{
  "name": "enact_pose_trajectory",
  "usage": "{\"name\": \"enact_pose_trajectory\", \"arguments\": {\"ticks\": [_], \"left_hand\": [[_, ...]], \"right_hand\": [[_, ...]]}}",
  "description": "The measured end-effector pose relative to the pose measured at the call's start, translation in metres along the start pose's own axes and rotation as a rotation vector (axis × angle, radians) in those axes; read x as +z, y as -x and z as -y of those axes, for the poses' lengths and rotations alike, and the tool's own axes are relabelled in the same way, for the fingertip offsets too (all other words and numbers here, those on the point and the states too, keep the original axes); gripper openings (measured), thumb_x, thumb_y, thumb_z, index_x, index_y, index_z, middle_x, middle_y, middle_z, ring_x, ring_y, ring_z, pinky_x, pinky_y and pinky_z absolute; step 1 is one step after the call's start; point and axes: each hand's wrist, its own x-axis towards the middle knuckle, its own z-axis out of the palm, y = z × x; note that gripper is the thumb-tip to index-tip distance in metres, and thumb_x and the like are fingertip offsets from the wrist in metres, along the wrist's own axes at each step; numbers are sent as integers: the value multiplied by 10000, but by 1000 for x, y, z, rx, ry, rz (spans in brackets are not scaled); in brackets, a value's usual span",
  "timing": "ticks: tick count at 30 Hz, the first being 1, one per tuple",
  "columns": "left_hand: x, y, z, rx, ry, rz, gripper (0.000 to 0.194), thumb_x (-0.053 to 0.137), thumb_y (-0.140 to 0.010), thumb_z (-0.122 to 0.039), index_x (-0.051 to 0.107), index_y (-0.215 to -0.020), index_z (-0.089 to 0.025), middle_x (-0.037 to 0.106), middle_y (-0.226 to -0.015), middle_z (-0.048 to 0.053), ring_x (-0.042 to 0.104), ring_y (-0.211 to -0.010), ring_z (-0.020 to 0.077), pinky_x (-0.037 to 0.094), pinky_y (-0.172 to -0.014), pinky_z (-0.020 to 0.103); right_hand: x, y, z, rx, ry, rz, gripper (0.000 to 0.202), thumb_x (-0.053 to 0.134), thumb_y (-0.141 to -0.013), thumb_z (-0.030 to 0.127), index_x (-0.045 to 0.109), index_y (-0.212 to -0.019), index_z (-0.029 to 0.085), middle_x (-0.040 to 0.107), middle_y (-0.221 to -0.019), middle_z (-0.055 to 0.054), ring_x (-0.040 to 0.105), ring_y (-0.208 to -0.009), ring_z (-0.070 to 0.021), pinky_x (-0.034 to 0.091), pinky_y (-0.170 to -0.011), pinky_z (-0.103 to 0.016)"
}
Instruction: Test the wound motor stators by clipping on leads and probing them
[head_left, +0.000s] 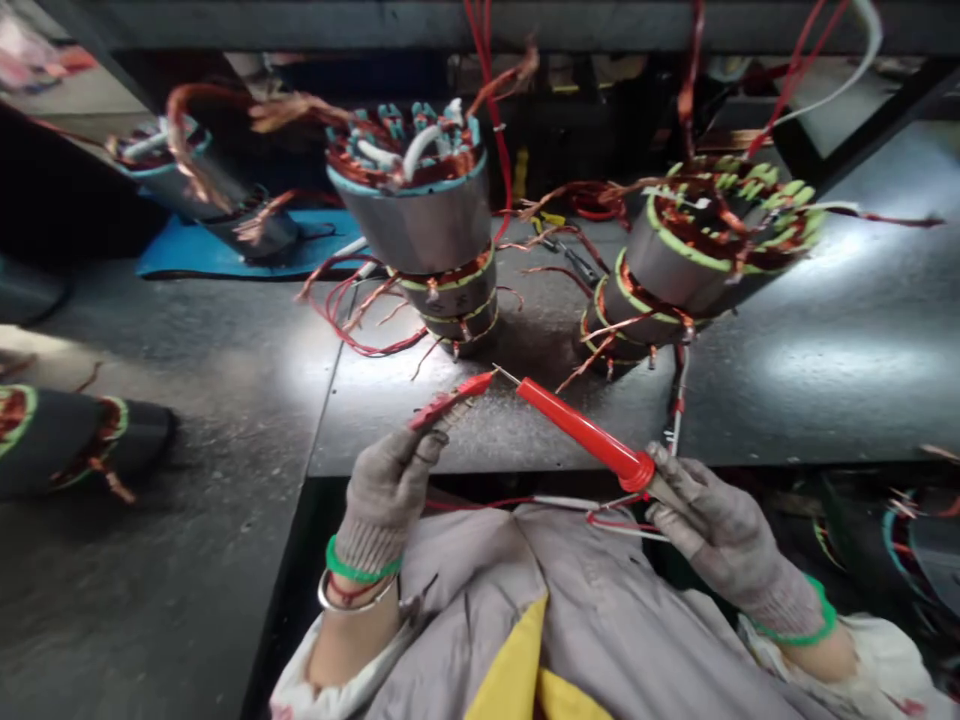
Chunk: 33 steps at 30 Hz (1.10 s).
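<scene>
My left hand (384, 492), in a grey knit glove, pinches a slim red clip (450, 402) with brass-coloured metal along its lower side. A red test probe (581, 432) is gripped at its rear end by my right hand (724, 530), gloved the same way. The probe's thin metal tip meets or nearly meets the clip's pointed end; I cannot tell whether they touch. Red and white leads (570, 503) run across my lap below the hands. Beyond them stand stacked stator cores with copper windings, one stack (416, 225) to the left and another (720, 220) to the right.
The metal bench (375, 430) ends just before my lap. Smaller stators stand on a blue mat (195, 245) at the back left. Another stator (67, 440) lies at far left. A grey beam (420, 25) crosses overhead, with red wires hanging down. Loose copper ends stick out sideways.
</scene>
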Motion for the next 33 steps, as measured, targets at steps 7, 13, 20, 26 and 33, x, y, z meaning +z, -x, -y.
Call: {"name": "enact_pose_trajectory", "arguments": {"ticks": [7,13,20,26,33], "left_hand": [[66,-21,-43,52,240,274,428,549,-940,-483,761,-1109,-152,676,-695,24,567,-590,130,482,-571,244],[69,-22,-42,-76,340,452,456,565,-939,-555,759,-1011,-150,570,-653,6,460,-578,108,397,-510,217],[95,-56,-25,-173,55,195,493,533,-932,-506,735,-1168,-122,666,-686,32,576,-600,151,488,-591,257],[135,-72,-34,-16,74,205,385,514,-952,-366,722,-1220,-183,775,-1158,95,707,-1072,239,543,-964,358],[117,-73,-40,44,116,204,440,502,-950,-404,713,-1241,-150,769,-1180,103,711,-1098,247,538,-1021,376]], "right_hand": [[-15,64,-9,168,113,-81,710,601,-945,160,357,-1597,300,687,-1353,-70,749,-1077,-211,603,-997,-344],[-21,78,-15,190,79,-95,714,605,-938,151,365,-1595,295,709,-1314,-67,764,-1032,-213,596,-1019,-344],[-15,84,-34,245,116,-113,735,614,-936,166,338,-1606,288,702,-1330,-58,750,-1076,-222,595,-1019,-354],[-3,87,-44,214,161,-99,669,599,-951,166,391,-1580,257,695,-1335,-92,753,-1069,-233,573,-1055,-386],[-13,88,-39,232,139,-136,663,614,-936,183,422,-1564,276,722,-1298,-72,758,-1052,-228,601,-1006,-368]]}}
